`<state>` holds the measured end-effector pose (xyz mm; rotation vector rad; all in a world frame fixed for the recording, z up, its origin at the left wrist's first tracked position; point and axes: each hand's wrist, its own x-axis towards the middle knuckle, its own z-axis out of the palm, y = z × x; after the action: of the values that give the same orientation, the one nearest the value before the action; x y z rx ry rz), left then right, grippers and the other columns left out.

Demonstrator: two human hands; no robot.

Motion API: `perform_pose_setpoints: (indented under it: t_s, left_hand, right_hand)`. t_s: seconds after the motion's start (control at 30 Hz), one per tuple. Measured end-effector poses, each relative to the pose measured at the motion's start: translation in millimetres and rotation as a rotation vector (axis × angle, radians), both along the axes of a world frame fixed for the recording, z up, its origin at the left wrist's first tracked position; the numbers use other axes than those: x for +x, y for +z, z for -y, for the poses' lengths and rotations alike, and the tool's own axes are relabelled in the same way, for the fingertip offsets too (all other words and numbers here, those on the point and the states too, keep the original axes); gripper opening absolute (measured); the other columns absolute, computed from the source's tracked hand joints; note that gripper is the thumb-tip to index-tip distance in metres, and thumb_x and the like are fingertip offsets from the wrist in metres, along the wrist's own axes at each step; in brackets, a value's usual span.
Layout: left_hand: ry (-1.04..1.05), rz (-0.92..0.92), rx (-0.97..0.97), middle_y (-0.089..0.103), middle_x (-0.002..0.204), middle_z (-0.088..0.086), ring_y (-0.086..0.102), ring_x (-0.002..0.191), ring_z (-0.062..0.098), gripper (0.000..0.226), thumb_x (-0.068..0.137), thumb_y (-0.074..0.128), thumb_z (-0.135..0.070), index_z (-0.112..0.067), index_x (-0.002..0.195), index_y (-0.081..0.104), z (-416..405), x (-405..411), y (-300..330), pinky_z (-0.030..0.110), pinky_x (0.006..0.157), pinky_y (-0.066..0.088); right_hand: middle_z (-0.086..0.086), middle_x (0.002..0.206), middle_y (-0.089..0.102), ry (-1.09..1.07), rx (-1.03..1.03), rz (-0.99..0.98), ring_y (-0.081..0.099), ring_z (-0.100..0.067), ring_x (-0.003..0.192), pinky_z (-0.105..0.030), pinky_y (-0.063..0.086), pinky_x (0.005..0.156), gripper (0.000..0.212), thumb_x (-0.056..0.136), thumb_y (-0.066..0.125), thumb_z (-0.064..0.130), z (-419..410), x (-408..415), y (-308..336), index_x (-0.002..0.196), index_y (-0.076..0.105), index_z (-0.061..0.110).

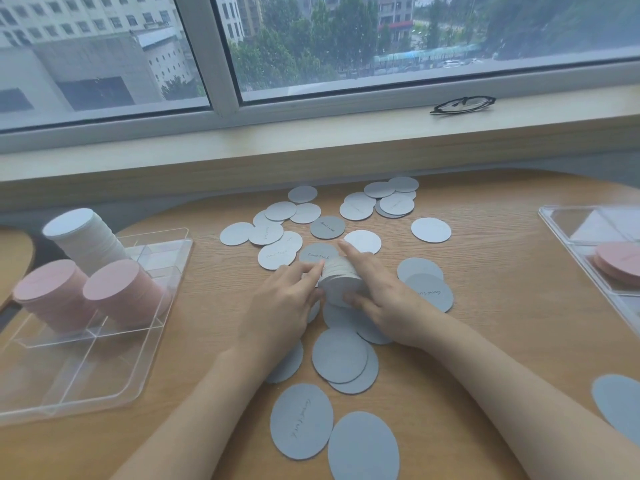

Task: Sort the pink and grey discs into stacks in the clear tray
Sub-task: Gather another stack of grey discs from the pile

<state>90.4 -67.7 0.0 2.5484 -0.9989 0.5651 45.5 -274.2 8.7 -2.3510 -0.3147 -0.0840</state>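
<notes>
Both hands hold one stack of grey discs (pixel 341 280) standing on the wooden table at the centre. My left hand (pixel 287 299) grips its left side and my right hand (pixel 381 292) wraps round its right side. Several loose grey discs (pixel 339 355) lie scattered around the hands, some with handwriting. The clear tray (pixel 86 368) sits at the left with dividers. It holds two pink stacks (pixel 114 289) (pixel 45 289) and a tall pale grey stack (pixel 83 237) leaning behind them.
A second clear tray (pixel 588 216) at the right edge holds a few pink discs (pixel 620 261). Black glasses (pixel 462 105) lie on the window sill beyond the table. One grey disc (pixel 620 403) lies at the table's right edge.
</notes>
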Motion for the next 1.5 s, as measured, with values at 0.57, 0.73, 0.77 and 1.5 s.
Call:
perform_pose_setpoints:
  t_s: [0.57, 0.73, 0.77, 1.5]
  left_hand:
    - [0.270, -0.050, -0.153, 0.065, 0.115, -0.011, 0.057, 0.107, 0.017, 0.024, 0.102, 0.053, -0.032, -0.025, 0.119, 0.068, -7, 10, 21, 0.032, 0.083, 0.046]
    - [0.375, -0.380, -0.026, 0.049, 0.147, -0.007, 0.040, 0.134, 0.020, 0.047, 0.098, 0.061, -0.034, -0.022, 0.143, 0.054, -22, 48, 19, 0.034, 0.109, 0.033]
    - [0.365, -0.384, -0.020, 0.050, 0.145, -0.006, 0.041, 0.133, 0.020, 0.046, 0.097, 0.063, -0.035, -0.021, 0.141, 0.056, -24, 52, 18, 0.033, 0.109, 0.032]
    - [0.091, -0.290, -0.471, 0.066, 0.073, -0.004, 0.063, 0.074, 0.016, 0.025, 0.103, 0.049, -0.034, -0.020, 0.097, 0.069, 0, 7, 27, 0.035, 0.069, 0.047]
  right_hand:
    - [0.011, 0.145, 0.047, -0.043, 0.030, 0.076, 0.045, -0.016, 0.129, -0.041, 0.036, 0.109, 0.062, 0.093, 0.062, 0.023, 5, 3, -2, 0.148, 0.034, 0.032]
    - [0.010, 0.142, 0.050, -0.034, 0.031, 0.086, 0.047, -0.015, 0.127, -0.043, 0.037, 0.107, 0.061, 0.093, 0.063, 0.024, 6, 4, -1, 0.147, 0.035, 0.032]
    - [0.010, 0.142, 0.050, -0.033, 0.031, 0.087, 0.047, -0.015, 0.126, -0.043, 0.037, 0.107, 0.061, 0.093, 0.063, 0.025, 6, 4, -1, 0.147, 0.035, 0.032]
    - [0.014, 0.119, 0.058, -0.069, 0.168, 0.011, 0.056, -0.007, 0.105, -0.023, 0.043, 0.092, 0.066, 0.087, 0.073, 0.023, 9, 4, -2, 0.143, 0.040, 0.034]
